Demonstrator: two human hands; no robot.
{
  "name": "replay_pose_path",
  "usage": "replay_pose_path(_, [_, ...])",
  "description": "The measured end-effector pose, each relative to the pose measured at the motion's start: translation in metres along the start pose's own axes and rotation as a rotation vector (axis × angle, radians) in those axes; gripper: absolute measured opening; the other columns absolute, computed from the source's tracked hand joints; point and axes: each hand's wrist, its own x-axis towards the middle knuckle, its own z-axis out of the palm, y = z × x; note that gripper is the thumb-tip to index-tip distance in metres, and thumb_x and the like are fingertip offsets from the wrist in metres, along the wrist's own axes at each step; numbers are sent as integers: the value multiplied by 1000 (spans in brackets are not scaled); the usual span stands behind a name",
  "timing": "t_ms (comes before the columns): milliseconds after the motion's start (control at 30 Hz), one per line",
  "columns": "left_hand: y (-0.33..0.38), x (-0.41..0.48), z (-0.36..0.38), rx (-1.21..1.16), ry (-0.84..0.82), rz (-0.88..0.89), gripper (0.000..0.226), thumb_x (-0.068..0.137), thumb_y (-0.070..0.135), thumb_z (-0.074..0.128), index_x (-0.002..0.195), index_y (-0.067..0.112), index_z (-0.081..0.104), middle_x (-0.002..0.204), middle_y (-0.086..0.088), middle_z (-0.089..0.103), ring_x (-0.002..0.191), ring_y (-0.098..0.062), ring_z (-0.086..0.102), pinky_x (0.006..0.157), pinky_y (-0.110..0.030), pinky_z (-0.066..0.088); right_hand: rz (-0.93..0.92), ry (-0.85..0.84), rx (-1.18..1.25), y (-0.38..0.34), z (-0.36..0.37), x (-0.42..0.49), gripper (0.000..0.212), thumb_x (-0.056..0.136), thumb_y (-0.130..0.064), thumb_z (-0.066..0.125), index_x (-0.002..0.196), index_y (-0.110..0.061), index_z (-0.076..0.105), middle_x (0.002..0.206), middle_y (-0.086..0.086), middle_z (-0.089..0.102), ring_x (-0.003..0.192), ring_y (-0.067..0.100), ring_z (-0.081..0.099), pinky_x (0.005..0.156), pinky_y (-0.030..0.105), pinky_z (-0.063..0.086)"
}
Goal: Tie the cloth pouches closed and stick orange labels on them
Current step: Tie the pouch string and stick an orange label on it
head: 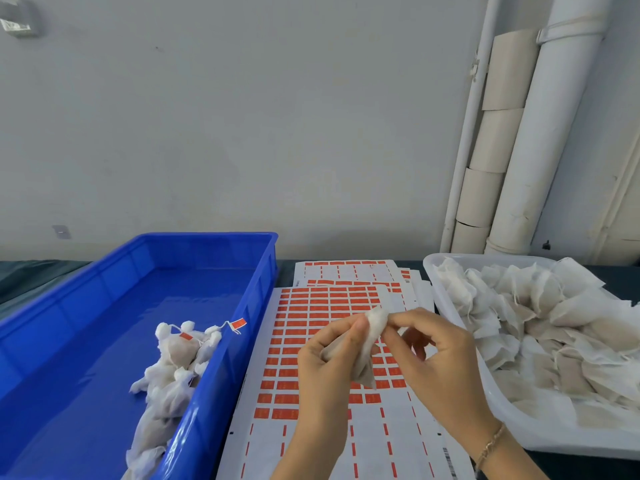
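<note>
My left hand [323,362] grips a white cloth pouch [367,344] above the sheet of orange labels [311,341]. My right hand [436,355] pinches the top of that same pouch with thumb and fingertips. Several tied pouches [173,362] lie in the blue bin [104,289] on the left, some with orange labels on their strings. A white tray [450,317] on the right is heaped with several untied pouches [540,323].
More label sheets [349,271] lie stacked behind the front one. White pipes [540,133] and cardboard rolls [491,150] stand against the grey wall at the back right. The dark table edge shows beside the tray.
</note>
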Motion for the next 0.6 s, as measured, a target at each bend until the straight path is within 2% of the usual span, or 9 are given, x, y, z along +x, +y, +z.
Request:
replay_pose_path(100, [1,2,-3,-11,32,-17,15,60,40,69,72,35,77,78,8,73,73,-12,69,54,-17,52,37,-51,16,-3,-3,5,8,77,-34,65,85,-35,65,87,-18,68,84,4,63,64,8,51])
replay_pose_path(167, [1,3,-8,-20,38,-37,20,59,39,70,75,28,78,78,7,73,69,-10,70,52,-17,52,66,-49,27,-2,-8,9,5,78,-34,65,83,-34,65,87,-17,68,84,4,64,66,11,52])
replay_pose_path(267, [0,7,-16,-16,32,-58,32,59,41,70,85,24,76,85,6,75,79,-17,72,58,-24,57,114,-43,31,-1,-13,19,5,80,-32,66,82,-36,64,88,-19,68,83,3,65,67,12,53])
replay_pose_path(333, [2,8,-16,74,-18,-36,31,59,48,66,84,31,76,87,15,72,86,-18,70,63,-22,56,112,-54,22,-4,-12,26,10,82,-30,67,81,-38,62,85,-21,68,80,2,65,65,9,51])
replay_pose_path(400, [6,5,-16,148,-82,-29,27,61,56,58,78,42,73,81,26,68,85,-14,65,57,-13,51,87,-92,45,-11,-8,32,6,81,-34,64,81,-39,62,82,-21,68,78,1,66,65,9,51])
replay_pose_path(467, [8,5,-15,142,-103,-84,40,60,62,52,89,38,66,88,23,66,88,-13,62,59,-14,51,42,-137,53,-17,-4,37,3,79,-37,62,81,-39,62,79,-20,68,78,1,66,64,9,52])
replay_pose_path(533, [9,7,-15,173,-114,-144,46,69,63,47,102,31,53,111,12,59,97,-15,59,78,-24,52,5,-147,32,-21,0,40,7,82,-32,64,82,-39,62,78,-23,66,79,-3,65,64,6,50])
replay_pose_path(567, [10,7,-14,190,-107,-148,44,73,62,46,100,28,52,111,6,60,96,-15,59,83,-27,51,-12,-141,21,-21,1,41,10,83,-27,66,82,-36,62,78,-24,65,79,-5,64,64,4,48])
replay_pose_path(600, [11,7,-13,186,-102,-124,46,72,63,45,95,25,54,101,3,64,90,-15,62,79,-26,53,-28,-133,7,-21,2,42,13,84,-21,68,83,-33,64,77,-24,64,80,-6,64,64,3,47])
